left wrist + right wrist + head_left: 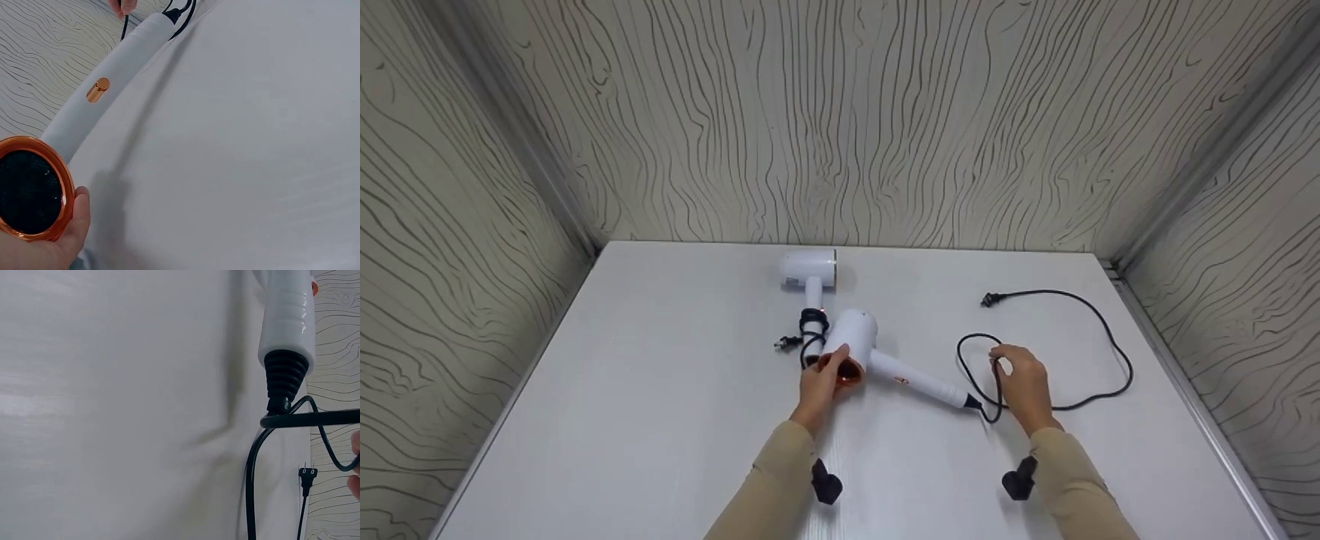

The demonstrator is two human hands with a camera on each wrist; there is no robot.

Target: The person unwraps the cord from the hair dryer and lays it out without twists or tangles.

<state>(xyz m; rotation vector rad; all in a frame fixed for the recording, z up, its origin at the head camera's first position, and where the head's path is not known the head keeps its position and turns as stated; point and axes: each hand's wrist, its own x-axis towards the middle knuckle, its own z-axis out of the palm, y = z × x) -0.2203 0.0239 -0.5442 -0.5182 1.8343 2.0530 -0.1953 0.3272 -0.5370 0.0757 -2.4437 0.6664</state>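
Observation:
A white hair dryer [919, 377] with a copper-coloured rim and switch lies slanted in front of me. My left hand [819, 386] grips its head at the rim [68, 191], thumb and fingers on either side. From the black sleeve [286, 377] at the handle's end comes a black cord [1099, 319], partly looped. My right hand [1024, 382] pinches that cord a little right of the handle's end. In the right wrist view only fingertips [355, 484] show at the edge. The cord's plug [992, 299] lies toward the back right.
Behind the held dryer lies a second white hair dryer [808, 268], its black cord [813, 321] wound about the handle and its plug [788, 343] to the left. Both are on a white table [660, 420], with wood-patterned panels [840, 120] at the back and sides.

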